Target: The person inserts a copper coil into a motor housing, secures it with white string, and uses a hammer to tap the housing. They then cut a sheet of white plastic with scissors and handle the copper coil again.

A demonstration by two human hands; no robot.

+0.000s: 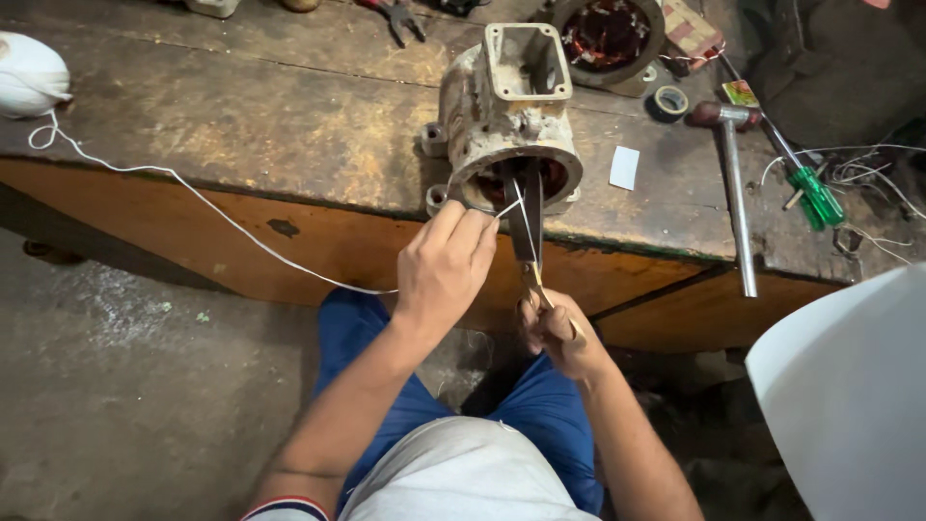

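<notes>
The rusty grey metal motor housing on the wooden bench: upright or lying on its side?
On its side: the rusty grey metal motor housing has its round bore facing the bench edge, toward the person, and its square terminal box opening facing up.

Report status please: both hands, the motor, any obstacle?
Left hand pinches white string at motor housing. Right hand grips flat tool in its opening. Nothing in the way.

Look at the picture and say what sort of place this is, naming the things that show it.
Probably a repair workshop for electric motors: a worn wooden workbench carries an opened motor housing, a second stator with copper windings, and a hammer beside a green-handled screwdriver.
</notes>
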